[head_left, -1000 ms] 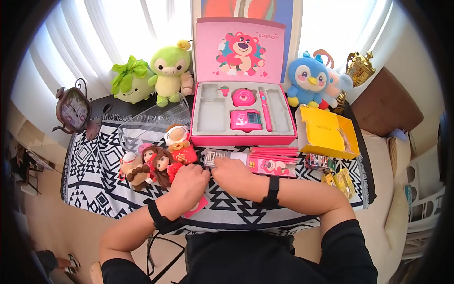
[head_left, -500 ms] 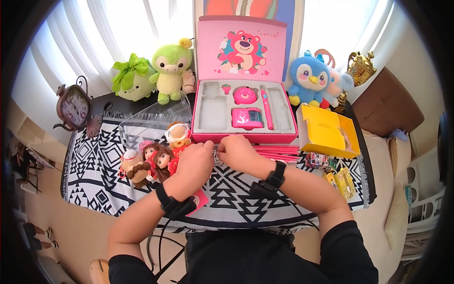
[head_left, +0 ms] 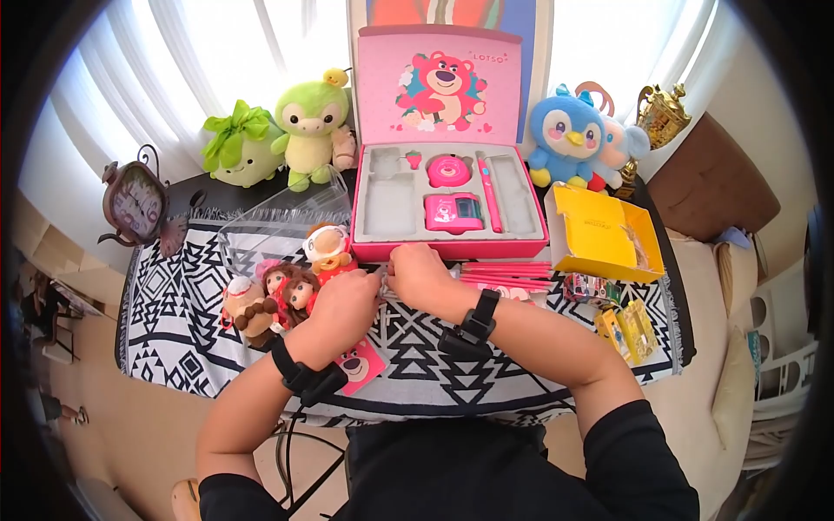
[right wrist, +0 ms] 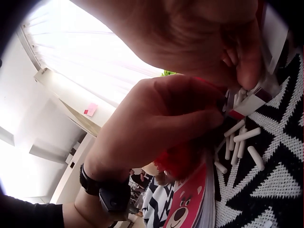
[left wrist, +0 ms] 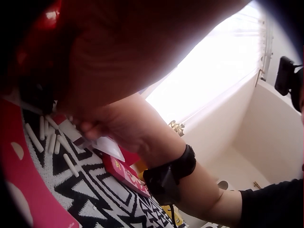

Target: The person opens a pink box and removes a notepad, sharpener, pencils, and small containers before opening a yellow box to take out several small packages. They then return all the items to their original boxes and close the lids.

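Note:
My left hand (head_left: 346, 306) and right hand (head_left: 426, 282) meet over the cloth in front of the pink box. Between their fingertips is a small clear plastic pack (right wrist: 251, 103) with a white and red strip, white sticks showing inside. The right thumb and fingers pinch it from above; the left thumb and forefinger grip its near end. Several short white sticks (right wrist: 248, 134) lie loose on the cloth under the hands. A pink bear-print notepad (head_left: 358, 368) lies below the left wrist. In the head view the hands mostly hide the pack.
The open pink gift box (head_left: 447, 250) stands behind the hands. Dolls (head_left: 300, 291) and a plush (head_left: 327, 245) sit at the left, pink pencils (head_left: 508, 271) at the right. Farther right are a yellow box (head_left: 608, 252) and small packs (head_left: 630, 334).
Both hands rose toward the pink box half a second ago and have since come back slightly lower and left. The notepad shows more now. White sticks lie on the cloth beneath the hands.

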The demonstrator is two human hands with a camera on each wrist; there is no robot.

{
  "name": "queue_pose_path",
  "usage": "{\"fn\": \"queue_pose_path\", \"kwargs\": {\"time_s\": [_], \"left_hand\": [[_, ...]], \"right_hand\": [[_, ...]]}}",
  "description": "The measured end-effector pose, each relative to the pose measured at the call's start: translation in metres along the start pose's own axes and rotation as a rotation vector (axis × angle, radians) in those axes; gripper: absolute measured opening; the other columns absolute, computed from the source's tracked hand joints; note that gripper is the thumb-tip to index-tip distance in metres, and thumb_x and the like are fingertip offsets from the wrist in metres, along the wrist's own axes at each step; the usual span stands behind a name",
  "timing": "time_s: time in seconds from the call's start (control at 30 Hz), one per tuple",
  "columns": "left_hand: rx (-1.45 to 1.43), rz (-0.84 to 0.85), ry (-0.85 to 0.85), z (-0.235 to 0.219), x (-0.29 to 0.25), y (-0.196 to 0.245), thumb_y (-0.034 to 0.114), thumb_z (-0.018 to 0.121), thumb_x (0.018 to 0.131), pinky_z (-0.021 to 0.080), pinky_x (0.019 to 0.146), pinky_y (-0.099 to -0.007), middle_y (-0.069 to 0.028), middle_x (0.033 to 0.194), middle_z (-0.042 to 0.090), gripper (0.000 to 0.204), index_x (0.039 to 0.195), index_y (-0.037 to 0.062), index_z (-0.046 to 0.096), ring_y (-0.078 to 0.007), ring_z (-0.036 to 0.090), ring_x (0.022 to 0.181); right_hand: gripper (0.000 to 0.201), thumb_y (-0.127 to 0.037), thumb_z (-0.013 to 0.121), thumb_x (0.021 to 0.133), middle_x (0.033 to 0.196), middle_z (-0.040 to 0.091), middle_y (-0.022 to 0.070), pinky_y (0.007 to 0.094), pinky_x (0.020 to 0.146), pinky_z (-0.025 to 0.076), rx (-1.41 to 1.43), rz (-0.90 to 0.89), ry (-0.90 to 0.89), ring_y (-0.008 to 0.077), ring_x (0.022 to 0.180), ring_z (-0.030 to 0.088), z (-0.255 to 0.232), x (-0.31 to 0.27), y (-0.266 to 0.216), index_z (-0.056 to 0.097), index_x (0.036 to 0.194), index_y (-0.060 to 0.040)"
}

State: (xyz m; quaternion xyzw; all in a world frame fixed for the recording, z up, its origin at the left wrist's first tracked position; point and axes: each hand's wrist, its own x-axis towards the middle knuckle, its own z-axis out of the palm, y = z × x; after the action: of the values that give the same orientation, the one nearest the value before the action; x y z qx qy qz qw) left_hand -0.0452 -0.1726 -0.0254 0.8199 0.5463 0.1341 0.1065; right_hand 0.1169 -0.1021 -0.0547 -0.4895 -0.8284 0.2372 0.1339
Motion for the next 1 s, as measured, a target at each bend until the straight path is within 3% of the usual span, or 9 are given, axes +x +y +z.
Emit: {"fn": "queue_pose_path", "kwargs": {"time_s": [0.37,0.5,0.6,0.67,0.77,0.8,1.0], "left_hand": [[-0.106,-0.062,-0.033,0.01,0.003,-0.001,0.006,0.068,0.081,0.054,0.075,-0.0511,-0.0229,0.085,0.068,0.015,0.093,-0.0016,0.064,-0.0417,0.067,0.085],[-0.103,-0.064,0.029,0.004,-0.003,-0.005,0.006,0.066,0.083,0.054,0.077,-0.0495,-0.0222,0.084,0.068,0.014,0.095,-0.0007,0.066,-0.0407,0.067,0.086],[-0.053,0.002,-0.003,-0.002,-0.012,-0.009,0.007,0.066,0.083,0.054,0.077,-0.0484,-0.0203,0.084,0.068,0.013,0.095,0.0007,0.067,-0.039,0.067,0.085],[-0.051,0.022,-0.045,0.001,-0.021,-0.01,0.007,0.066,0.083,0.054,0.076,-0.0478,-0.0188,0.084,0.067,0.013,0.095,0.0014,0.068,-0.038,0.067,0.084],[-0.033,0.057,-0.027,0.012,-0.025,-0.006,0.01,0.068,0.083,0.054,0.075,-0.0476,-0.0155,0.085,0.065,0.011,0.092,0.0035,0.068,-0.0369,0.066,0.084],[-0.002,0.044,-0.037,0.015,-0.023,-0.005,0.011,0.069,0.083,0.054,0.075,-0.0477,-0.0149,0.087,0.063,0.011,0.091,0.0038,0.068,-0.0368,0.066,0.084],[0.042,-0.006,-0.037,0.02,-0.025,-0.001,0.01,0.071,0.082,0.053,0.076,-0.0481,-0.0162,0.089,0.061,0.01,0.087,0.0036,0.065,-0.0374,0.064,0.088]], "right_hand": [[0.011,-0.012,0.074,0.081,0.085,0.071,0.0218,0.0494,0.081,0.056,-0.052,-0.049,0.021,0.0417,0.086,0.07,-0.005,-0.004,0.003,0.074,0.085,-0.0026],[0.011,-0.012,0.072,0.083,0.085,0.071,0.0228,0.0495,0.08,0.055,-0.108,-0.087,-0.018,0.0422,0.087,0.07,-0.008,-0.005,0.004,0.074,0.087,-0.0026],[0.012,-0.013,0.068,0.085,0.083,0.069,0.0227,0.0511,0.078,0.055,-0.093,-0.181,0.01,0.0425,0.086,0.068,-0.016,-0.02,0.005,0.073,0.086,-0.0022],[0.008,-0.001,0.065,0.077,0.084,0.069,0.0266,0.0512,0.076,0.058,-0.07,-0.359,0.017,0.0451,0.082,0.07,-0.029,-0.041,-0.006,0.071,0.08,0.0034],[0.009,0.0,0.066,0.075,0.09,0.068,0.0267,0.0509,0.074,0.058,-0.079,-0.341,-0.049,0.0438,0.083,0.07,-0.013,-0.057,-0.009,0.07,0.083,0.003],[0.013,0.001,0.066,0.075,0.097,0.067,0.0262,0.0499,0.074,0.058,-0.144,-0.311,-0.162,0.043,0.086,0.07,-0.012,-0.057,-0.009,0.07,0.087,0.0024],[0.012,0.001,0.065,0.077,0.099,0.065,0.0241,0.049,0.075,0.059,-0.132,-0.253,-0.129,0.0429,0.086,0.07,-0.003,-0.064,-0.013,0.071,0.088,0.0013]]}}
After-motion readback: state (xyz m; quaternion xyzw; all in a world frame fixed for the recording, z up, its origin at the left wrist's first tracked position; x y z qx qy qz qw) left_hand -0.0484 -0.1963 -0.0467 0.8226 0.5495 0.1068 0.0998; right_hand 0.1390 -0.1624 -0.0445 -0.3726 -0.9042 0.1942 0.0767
